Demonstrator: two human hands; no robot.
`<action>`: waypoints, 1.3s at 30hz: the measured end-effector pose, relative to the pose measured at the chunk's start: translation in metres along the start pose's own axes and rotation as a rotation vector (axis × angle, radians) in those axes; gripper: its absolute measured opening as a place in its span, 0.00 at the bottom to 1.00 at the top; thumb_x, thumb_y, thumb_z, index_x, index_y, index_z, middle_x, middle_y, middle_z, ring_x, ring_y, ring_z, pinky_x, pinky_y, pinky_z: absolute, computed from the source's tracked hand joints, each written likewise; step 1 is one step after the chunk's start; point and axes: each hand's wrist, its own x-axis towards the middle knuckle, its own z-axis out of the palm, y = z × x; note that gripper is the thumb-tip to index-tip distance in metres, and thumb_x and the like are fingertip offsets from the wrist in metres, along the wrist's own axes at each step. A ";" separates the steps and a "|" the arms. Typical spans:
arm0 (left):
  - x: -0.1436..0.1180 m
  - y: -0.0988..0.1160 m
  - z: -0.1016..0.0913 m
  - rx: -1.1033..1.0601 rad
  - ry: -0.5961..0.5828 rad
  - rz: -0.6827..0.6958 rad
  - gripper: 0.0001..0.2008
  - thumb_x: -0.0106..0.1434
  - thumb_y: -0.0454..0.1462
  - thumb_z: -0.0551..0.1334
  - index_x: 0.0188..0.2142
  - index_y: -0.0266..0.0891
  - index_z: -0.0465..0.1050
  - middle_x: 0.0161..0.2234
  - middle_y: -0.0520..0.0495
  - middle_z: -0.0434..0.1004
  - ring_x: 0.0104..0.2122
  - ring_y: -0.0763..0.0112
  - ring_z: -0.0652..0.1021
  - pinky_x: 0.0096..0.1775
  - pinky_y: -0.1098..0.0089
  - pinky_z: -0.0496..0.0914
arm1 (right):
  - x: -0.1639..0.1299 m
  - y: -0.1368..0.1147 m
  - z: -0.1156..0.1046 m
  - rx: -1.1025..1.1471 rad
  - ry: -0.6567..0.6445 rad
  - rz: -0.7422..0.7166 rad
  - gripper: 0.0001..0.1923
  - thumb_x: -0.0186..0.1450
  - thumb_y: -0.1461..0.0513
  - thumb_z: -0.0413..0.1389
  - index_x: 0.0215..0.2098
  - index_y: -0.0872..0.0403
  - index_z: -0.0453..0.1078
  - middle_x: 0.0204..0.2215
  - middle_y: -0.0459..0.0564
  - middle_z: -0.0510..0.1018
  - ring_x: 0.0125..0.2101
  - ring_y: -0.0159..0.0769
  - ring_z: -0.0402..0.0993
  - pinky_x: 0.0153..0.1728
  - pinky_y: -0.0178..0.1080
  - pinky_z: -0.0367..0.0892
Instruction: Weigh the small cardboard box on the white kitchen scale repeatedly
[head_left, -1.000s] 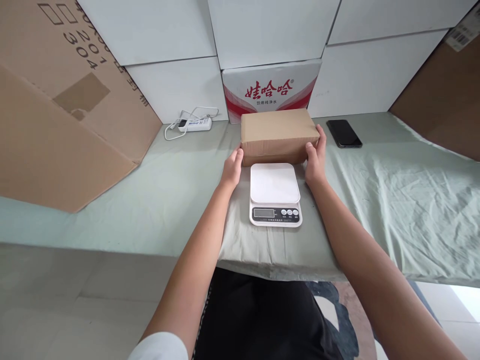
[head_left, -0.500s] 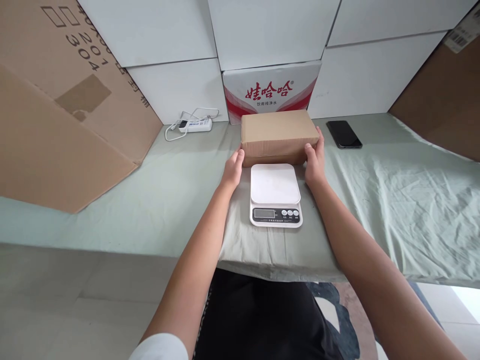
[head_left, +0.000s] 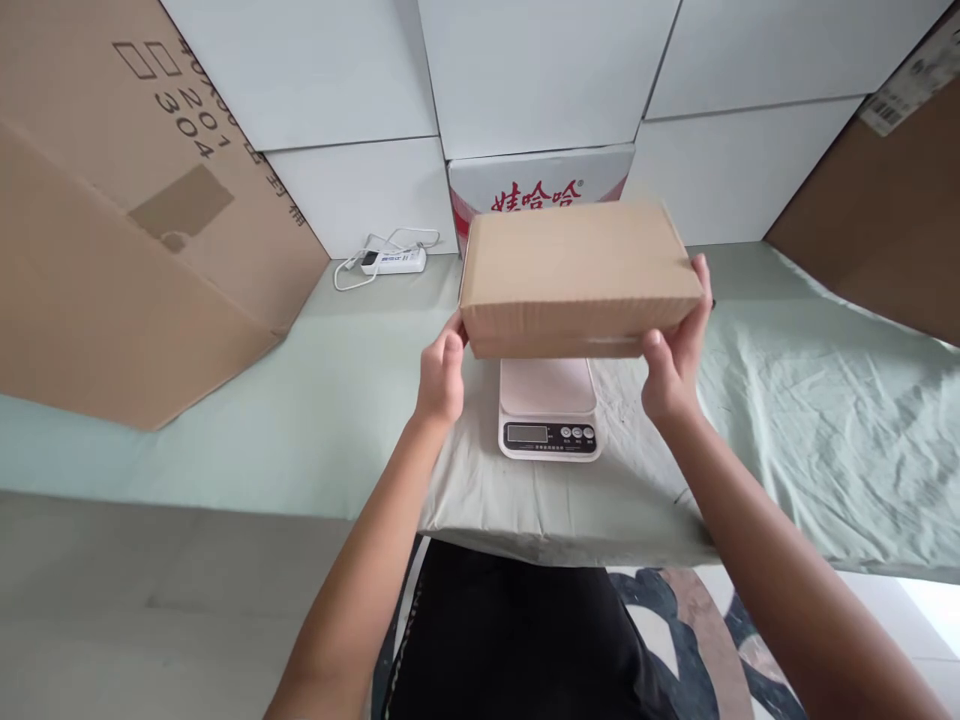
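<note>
A closed brown cardboard box (head_left: 577,265) is held up off the table between my two hands. My left hand (head_left: 441,375) grips its left end, thumb at the front corner and fingers partly hidden behind. Around the right end is my right hand (head_left: 675,350), its thumb on the front face and a finger up the side. Below and partly behind the box, a white kitchen scale (head_left: 549,410) lies on the cloth; the box hides the rear of its platform. The scale's small display looks blank.
A white power strip (head_left: 394,261) with a coiled cable lies at the back left. Large cardboard sheets (head_left: 142,250) flank the table on both sides. White boxes (head_left: 536,70) form the back wall, with a red-lettered carton (head_left: 465,190) behind the held box. Green cloth (head_left: 315,420) covers the table.
Both hands have lifted the cardboard box from behind the scale, bringing it up and toward me. It now overlaps the back of the scale and hides most of the black phone.
</note>
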 end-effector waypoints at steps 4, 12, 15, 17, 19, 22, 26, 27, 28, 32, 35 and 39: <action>-0.039 0.007 -0.005 0.001 -0.017 0.009 0.41 0.77 0.68 0.53 0.67 0.42 0.82 0.67 0.34 0.86 0.67 0.44 0.85 0.67 0.50 0.80 | -0.043 -0.005 -0.016 -0.019 -0.012 -0.025 0.60 0.62 0.25 0.59 0.83 0.37 0.49 0.81 0.57 0.58 0.81 0.69 0.56 0.82 0.77 0.52; -0.056 -0.008 -0.007 0.022 -0.005 -0.002 0.39 0.77 0.66 0.55 0.67 0.41 0.83 0.64 0.34 0.89 0.64 0.44 0.87 0.65 0.50 0.82 | -0.057 -0.007 -0.011 -0.066 0.049 0.034 0.53 0.65 0.29 0.59 0.78 0.42 0.54 0.76 0.60 0.62 0.78 0.69 0.59 0.79 0.77 0.53; -0.056 -0.008 -0.007 0.028 -0.016 -0.008 0.40 0.77 0.66 0.55 0.67 0.40 0.83 0.64 0.34 0.89 0.65 0.44 0.87 0.64 0.50 0.83 | -0.055 -0.012 -0.012 -0.082 0.042 0.048 0.51 0.66 0.29 0.58 0.78 0.41 0.55 0.75 0.60 0.63 0.79 0.69 0.59 0.79 0.78 0.54; -0.056 -0.008 -0.007 0.028 -0.015 -0.016 0.40 0.77 0.66 0.55 0.67 0.40 0.83 0.65 0.34 0.88 0.65 0.44 0.87 0.65 0.50 0.83 | -0.055 -0.014 -0.013 -0.093 0.040 0.037 0.48 0.68 0.31 0.58 0.78 0.41 0.55 0.75 0.60 0.64 0.77 0.69 0.61 0.78 0.78 0.55; -0.056 -0.008 -0.007 0.028 -0.008 -0.027 0.40 0.78 0.66 0.55 0.67 0.40 0.83 0.65 0.35 0.88 0.66 0.44 0.87 0.66 0.50 0.82 | -0.055 -0.015 -0.013 -0.105 0.038 0.025 0.46 0.69 0.33 0.57 0.77 0.40 0.56 0.73 0.59 0.66 0.76 0.67 0.63 0.78 0.78 0.56; -0.057 -0.009 -0.007 0.027 -0.004 -0.041 0.40 0.77 0.66 0.54 0.67 0.41 0.82 0.65 0.35 0.88 0.66 0.44 0.86 0.66 0.49 0.82 | -0.055 -0.013 -0.013 -0.117 0.041 0.016 0.45 0.70 0.33 0.57 0.77 0.41 0.57 0.72 0.59 0.68 0.75 0.66 0.64 0.78 0.78 0.57; -0.057 -0.009 -0.007 0.024 -0.007 -0.053 0.41 0.77 0.67 0.54 0.67 0.40 0.82 0.66 0.34 0.88 0.67 0.42 0.85 0.67 0.48 0.82 | -0.056 -0.010 -0.012 -0.111 0.057 0.017 0.47 0.69 0.32 0.58 0.77 0.42 0.58 0.71 0.59 0.68 0.75 0.67 0.64 0.77 0.79 0.57; -0.057 -0.009 -0.007 0.025 -0.008 -0.052 0.41 0.77 0.67 0.54 0.68 0.41 0.82 0.66 0.34 0.87 0.68 0.42 0.85 0.67 0.48 0.81 | -0.057 -0.009 -0.012 -0.111 0.059 0.018 0.47 0.69 0.32 0.58 0.77 0.42 0.58 0.72 0.60 0.67 0.75 0.67 0.64 0.77 0.79 0.57; -0.057 -0.009 -0.007 0.025 -0.006 -0.048 0.41 0.77 0.67 0.54 0.68 0.41 0.82 0.67 0.34 0.87 0.68 0.43 0.85 0.68 0.48 0.81 | -0.057 -0.008 -0.012 -0.114 0.060 0.016 0.47 0.69 0.32 0.58 0.77 0.42 0.57 0.72 0.60 0.67 0.75 0.67 0.64 0.77 0.79 0.57; -0.056 -0.009 -0.007 0.023 0.000 -0.019 0.42 0.77 0.67 0.54 0.71 0.42 0.79 0.71 0.34 0.83 0.71 0.43 0.83 0.70 0.50 0.79 | -0.057 -0.008 -0.014 -0.131 0.074 0.035 0.50 0.67 0.29 0.57 0.78 0.41 0.57 0.73 0.60 0.67 0.76 0.68 0.63 0.77 0.79 0.56; -0.056 -0.007 -0.006 0.024 -0.026 -0.023 0.41 0.77 0.67 0.54 0.71 0.42 0.79 0.71 0.35 0.83 0.71 0.43 0.83 0.70 0.50 0.79 | -0.055 -0.014 -0.015 -0.124 0.082 0.086 0.51 0.65 0.27 0.56 0.77 0.42 0.60 0.73 0.60 0.69 0.76 0.70 0.63 0.76 0.80 0.58; -0.057 0.007 -0.007 -0.009 0.017 0.016 0.39 0.78 0.67 0.54 0.69 0.46 0.81 0.70 0.38 0.84 0.72 0.43 0.82 0.72 0.49 0.78 | -0.049 -0.035 -0.016 -0.076 0.063 0.013 0.46 0.69 0.29 0.54 0.78 0.39 0.62 0.74 0.59 0.70 0.76 0.71 0.65 0.77 0.78 0.60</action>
